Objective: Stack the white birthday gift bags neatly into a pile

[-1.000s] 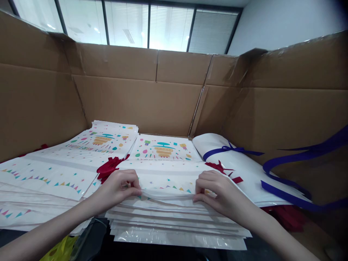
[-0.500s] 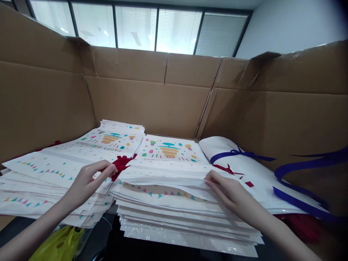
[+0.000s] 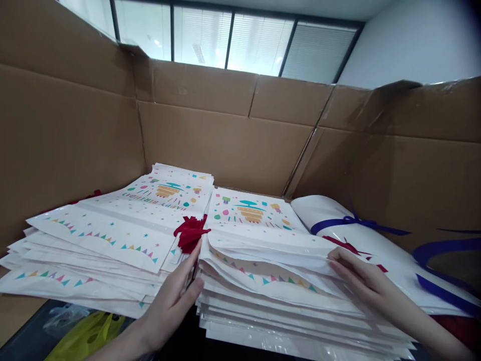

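Note:
A stack of white printed sheets [image 3: 263,296], with a cake picture and bunting, lies before me. My left hand [image 3: 175,296] reaches its left edge, fingers stretched out and thumb apart. Just beyond the fingertips, a bunched red ribbon [image 3: 190,233] rests between this stack and the left-hand one. At the right edge, the fingers of my right hand [image 3: 356,276] are closed on the upper sheets, whose front edges bow apart. More red ribbon [image 3: 347,244] shows behind that hand. How many sheets it grips is hidden.
Tall cardboard walls [image 3: 221,135] enclose the back and sides. To the left is another stack of "HAPPY BIRTHDAY" sheets [image 3: 101,225]. A white roll [image 3: 319,208] tied with blue ribbon [image 3: 376,228] lies right. A yellow plastic bag [image 3: 88,336] is at the lower left.
My left hand has let go of the red ribbon and moved right and down to the stack's left edge. My right hand keeps hold of the sheets. The view has shifted left.

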### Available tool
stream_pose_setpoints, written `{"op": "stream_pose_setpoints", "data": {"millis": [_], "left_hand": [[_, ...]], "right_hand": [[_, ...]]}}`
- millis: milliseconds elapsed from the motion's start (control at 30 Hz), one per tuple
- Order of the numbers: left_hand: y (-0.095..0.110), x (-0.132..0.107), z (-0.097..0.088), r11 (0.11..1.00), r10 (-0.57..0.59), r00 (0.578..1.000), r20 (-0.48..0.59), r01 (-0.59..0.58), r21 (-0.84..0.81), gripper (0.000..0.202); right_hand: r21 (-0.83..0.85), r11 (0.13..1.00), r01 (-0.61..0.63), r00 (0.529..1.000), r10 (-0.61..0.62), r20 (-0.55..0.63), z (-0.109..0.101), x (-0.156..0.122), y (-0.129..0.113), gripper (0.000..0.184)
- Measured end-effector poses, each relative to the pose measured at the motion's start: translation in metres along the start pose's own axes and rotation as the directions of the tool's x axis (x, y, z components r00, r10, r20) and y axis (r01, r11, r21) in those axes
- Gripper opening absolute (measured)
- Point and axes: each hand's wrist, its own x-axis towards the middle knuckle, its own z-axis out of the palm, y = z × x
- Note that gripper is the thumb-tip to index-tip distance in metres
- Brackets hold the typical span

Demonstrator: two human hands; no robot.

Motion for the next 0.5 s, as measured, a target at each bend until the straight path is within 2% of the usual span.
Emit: {"op": "stream_pose_setpoints", "data": {"millis": [133,300,400,500], "left_hand": [[0.008,0.008,-0.003,0.998,0.034,0.999,0.033,-0.032,-0.057,0.064],[0.014,0.024,-0.027,0.991,0.032,0.999,0.033,-0.027,-0.132,0.051],[0.008,0.029,-0.040,0.987,0.016,1.000,0.011,-0.014,-0.158,0.046],[-0.006,0.026,-0.044,0.986,-0.047,0.999,-0.009,0.045,-0.163,0.041]], "right_hand": [[-0.007,1.000,-0.029,0.999,0.029,0.012,0.000,0.003,0.001,0.037],[-0.007,1.000,-0.007,1.000,0.007,0.000,0.000,0.006,-0.003,0.036],[-0.009,1.000,-0.012,1.000,0.012,0.014,-0.002,0.006,-0.011,0.034],[-0.009,1.000,-0.022,1.000,0.022,0.014,-0.002,0.006,-0.017,0.032]]}}
